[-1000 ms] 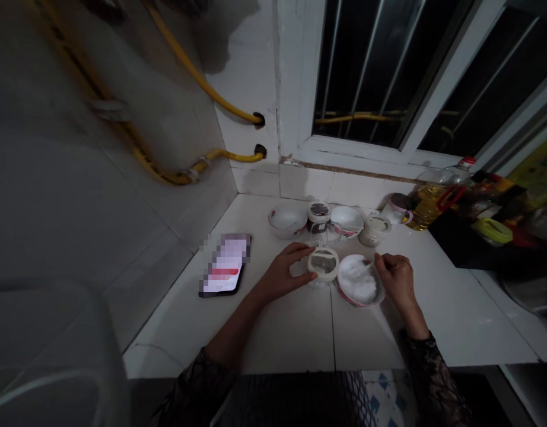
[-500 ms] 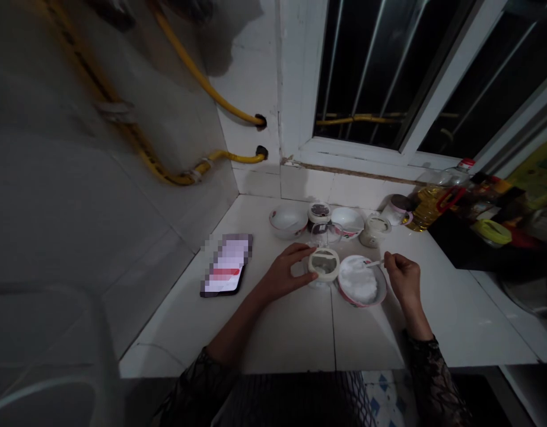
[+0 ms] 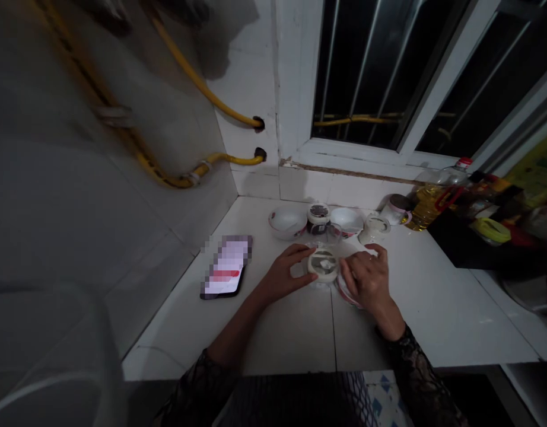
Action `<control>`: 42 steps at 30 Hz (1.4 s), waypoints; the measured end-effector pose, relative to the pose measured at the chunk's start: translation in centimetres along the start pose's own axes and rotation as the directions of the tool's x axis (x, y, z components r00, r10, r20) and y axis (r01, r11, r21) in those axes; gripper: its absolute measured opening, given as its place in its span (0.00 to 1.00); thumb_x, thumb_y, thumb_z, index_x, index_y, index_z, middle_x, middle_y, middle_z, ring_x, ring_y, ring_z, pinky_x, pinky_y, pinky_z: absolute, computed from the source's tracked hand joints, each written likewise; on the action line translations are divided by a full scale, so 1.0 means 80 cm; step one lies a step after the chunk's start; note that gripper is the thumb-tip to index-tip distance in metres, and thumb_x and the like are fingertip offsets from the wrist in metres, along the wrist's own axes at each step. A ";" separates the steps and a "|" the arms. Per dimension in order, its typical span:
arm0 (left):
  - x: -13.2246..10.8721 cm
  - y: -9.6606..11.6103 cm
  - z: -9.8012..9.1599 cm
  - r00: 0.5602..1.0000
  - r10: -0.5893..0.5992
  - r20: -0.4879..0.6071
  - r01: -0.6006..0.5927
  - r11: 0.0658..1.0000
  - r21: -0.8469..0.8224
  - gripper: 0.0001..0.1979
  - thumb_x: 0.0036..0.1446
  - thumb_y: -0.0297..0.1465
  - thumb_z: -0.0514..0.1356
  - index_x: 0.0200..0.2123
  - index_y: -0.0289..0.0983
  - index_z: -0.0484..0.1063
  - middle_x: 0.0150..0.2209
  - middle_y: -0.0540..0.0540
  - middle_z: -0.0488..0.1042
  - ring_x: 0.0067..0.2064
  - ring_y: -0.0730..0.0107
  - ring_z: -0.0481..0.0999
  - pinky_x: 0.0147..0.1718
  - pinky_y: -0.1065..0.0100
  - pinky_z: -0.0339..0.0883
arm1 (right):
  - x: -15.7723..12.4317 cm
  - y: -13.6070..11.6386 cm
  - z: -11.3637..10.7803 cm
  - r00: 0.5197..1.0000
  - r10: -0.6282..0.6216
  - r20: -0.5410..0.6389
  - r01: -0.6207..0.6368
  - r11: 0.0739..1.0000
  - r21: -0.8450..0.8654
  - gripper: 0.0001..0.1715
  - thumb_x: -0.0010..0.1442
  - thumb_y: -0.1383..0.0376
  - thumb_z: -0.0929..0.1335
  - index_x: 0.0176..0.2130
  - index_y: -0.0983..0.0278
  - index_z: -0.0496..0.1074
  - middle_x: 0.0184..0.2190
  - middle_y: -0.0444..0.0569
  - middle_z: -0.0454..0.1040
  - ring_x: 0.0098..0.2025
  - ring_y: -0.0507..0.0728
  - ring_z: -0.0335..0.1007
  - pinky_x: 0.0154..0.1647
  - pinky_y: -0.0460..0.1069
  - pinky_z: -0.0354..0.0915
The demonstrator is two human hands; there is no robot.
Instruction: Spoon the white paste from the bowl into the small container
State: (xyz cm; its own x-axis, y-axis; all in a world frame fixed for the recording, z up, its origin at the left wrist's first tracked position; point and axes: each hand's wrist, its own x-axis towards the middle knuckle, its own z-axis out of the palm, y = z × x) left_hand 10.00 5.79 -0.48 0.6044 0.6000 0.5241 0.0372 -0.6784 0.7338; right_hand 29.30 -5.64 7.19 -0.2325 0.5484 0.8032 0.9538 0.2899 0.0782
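Observation:
My left hand (image 3: 288,274) is closed round the left side of a clear seasoning jar (image 3: 315,274) with a cream rim, thumb in front and fingers behind. The jar's lid is raised at the back. My right hand (image 3: 369,277) grips a small spoon, its handle mostly hidden by the fingers. The spoon's head (image 3: 327,264), carrying white grains, is over the jar's mouth. Beneath my right hand is a pink-rimmed bowl (image 3: 347,295), largely covered by the hand; only its left edge shows.
Behind the jar stand a white bowl (image 3: 286,224), a dark-filled jar (image 3: 318,218), another bowl (image 3: 348,220) and a pale jar (image 3: 375,225). A phone (image 3: 226,267) lies left. An oil bottle (image 3: 427,204) and a black condiment box (image 3: 455,243) stand right.
My right hand has moved left with the spoon, from the bowl of white grains to above the jar. My left hand stays on the jar.

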 end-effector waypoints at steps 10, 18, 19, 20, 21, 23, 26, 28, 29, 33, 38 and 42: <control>-0.001 0.000 0.001 1.000 -0.019 0.007 0.019 1.000 -0.008 0.27 0.56 0.41 0.66 0.58 0.43 0.71 0.54 0.39 0.71 0.55 0.57 0.73 0.55 0.54 0.70 | -0.048 0.074 -0.028 0.924 0.363 0.116 -0.362 0.932 -0.033 0.24 0.68 0.56 0.61 0.22 0.61 0.67 0.17 0.41 0.69 0.21 0.51 0.62 0.44 0.53 0.59; 0.000 0.002 -0.001 1.000 0.001 0.006 -0.001 1.000 -0.001 0.26 0.55 0.39 0.67 0.57 0.43 0.72 0.53 0.40 0.72 0.54 0.58 0.74 0.55 0.54 0.70 | -0.052 0.064 -0.032 0.874 0.430 0.226 -0.431 0.901 -0.047 0.27 0.66 0.54 0.61 0.19 0.61 0.64 0.14 0.41 0.66 0.20 0.51 0.60 0.41 0.52 0.59; 0.000 0.002 -0.002 1.000 -0.001 0.006 0.001 1.000 -0.002 0.26 0.55 0.39 0.67 0.57 0.43 0.72 0.53 0.40 0.72 0.54 0.58 0.74 0.55 0.55 0.70 | -0.052 0.061 -0.029 0.862 0.441 0.251 -0.448 0.893 -0.030 0.28 0.66 0.53 0.60 0.18 0.61 0.63 0.13 0.41 0.65 0.19 0.51 0.59 0.40 0.51 0.59; 0.001 0.003 -0.002 1.000 -0.005 0.008 0.005 1.000 -0.004 0.26 0.55 0.39 0.67 0.57 0.43 0.72 0.53 0.40 0.72 0.54 0.58 0.74 0.55 0.55 0.71 | -0.051 0.058 -0.025 0.847 0.458 0.270 -0.472 0.881 -0.017 0.29 0.65 0.53 0.59 0.17 0.61 0.62 0.12 0.41 0.63 0.19 0.51 0.58 0.38 0.50 0.59; 0.001 0.004 -0.002 1.000 -0.011 0.009 0.011 1.000 -0.007 0.26 0.55 0.39 0.67 0.57 0.43 0.72 0.53 0.40 0.72 0.54 0.57 0.74 0.54 0.55 0.71 | -0.051 0.055 -0.022 0.829 0.481 0.284 -0.500 0.866 -0.009 0.30 0.65 0.52 0.59 0.16 0.61 0.61 0.11 0.41 0.61 0.18 0.50 0.57 0.35 0.50 0.58; 0.001 0.004 -0.002 1.000 -0.021 0.010 0.021 1.000 -0.009 0.26 0.55 0.39 0.67 0.57 0.43 0.72 0.54 0.39 0.72 0.55 0.57 0.74 0.54 0.55 0.71 | -0.052 0.053 -0.020 0.791 0.535 0.296 -0.559 0.829 -0.005 0.30 0.64 0.51 0.59 0.15 0.60 0.57 0.11 0.40 0.57 0.17 0.50 0.53 0.31 0.49 0.56; 0.001 0.004 -0.002 1.000 -0.017 0.015 0.018 1.000 -0.005 0.26 0.55 0.39 0.67 0.57 0.43 0.72 0.53 0.40 0.72 0.54 0.57 0.74 0.54 0.55 0.71 | -0.053 0.056 -0.023 0.738 0.615 0.276 -0.638 0.770 -0.011 0.29 0.61 0.51 0.60 0.15 0.60 0.55 0.11 0.40 0.54 0.18 0.49 0.49 0.25 0.48 0.52; 0.001 0.003 -0.001 1.000 -0.016 0.011 0.016 1.000 -0.001 0.26 0.55 0.39 0.67 0.57 0.44 0.72 0.53 0.41 0.72 0.54 0.58 0.74 0.55 0.55 0.71 | -0.055 0.061 -0.028 0.704 0.662 0.256 -0.682 0.731 -0.013 0.27 0.59 0.51 0.61 0.15 0.60 0.56 0.12 0.40 0.53 0.18 0.49 0.49 0.24 0.47 0.50; 0.001 0.003 -0.001 1.000 -0.016 0.008 0.016 1.000 -0.001 0.26 0.55 0.39 0.67 0.57 0.44 0.72 0.53 0.41 0.72 0.54 0.58 0.74 0.54 0.55 0.71 | -0.056 0.063 -0.030 0.687 0.682 0.251 -0.703 0.711 -0.007 0.27 0.59 0.51 0.61 0.16 0.61 0.56 0.12 0.39 0.52 0.19 0.49 0.49 0.23 0.47 0.49; 0.000 0.001 0.000 1.000 -0.012 0.000 0.012 1.000 -0.008 0.26 0.54 0.39 0.67 0.57 0.44 0.72 0.53 0.40 0.72 0.54 0.58 0.74 0.54 0.55 0.71 | -0.061 0.067 -0.034 0.645 0.725 0.243 -0.751 0.660 0.023 0.27 0.59 0.51 0.61 0.16 0.61 0.58 0.13 0.39 0.52 0.19 0.49 0.48 0.22 0.46 0.49; 0.000 0.003 -0.001 1.000 -0.021 0.002 0.021 1.000 -0.010 0.26 0.55 0.39 0.67 0.57 0.44 0.72 0.53 0.41 0.72 0.54 0.58 0.74 0.54 0.55 0.71 | -0.066 0.066 -0.030 0.718 0.664 0.206 -0.672 0.740 -0.043 0.27 0.61 0.52 0.61 0.16 0.61 0.58 0.12 0.39 0.54 0.18 0.50 0.51 0.25 0.48 0.52; 0.000 0.002 -0.001 1.000 -0.020 0.006 0.020 1.000 -0.019 0.26 0.55 0.39 0.67 0.57 0.44 0.72 0.53 0.41 0.72 0.54 0.58 0.73 0.54 0.54 0.71 | -0.069 0.065 -0.023 0.823 0.547 0.155 -0.541 0.837 -0.080 0.27 0.64 0.52 0.61 0.17 0.60 0.63 0.13 0.42 0.62 0.20 0.52 0.58 0.34 0.51 0.59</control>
State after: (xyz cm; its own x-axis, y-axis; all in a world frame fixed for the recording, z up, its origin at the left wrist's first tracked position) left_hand 9.96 5.68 -0.33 0.6081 0.6111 0.5067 0.0346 -0.6581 0.7521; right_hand 35.91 -8.61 4.30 0.3011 0.7311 0.6122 0.9394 -0.1169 -0.3224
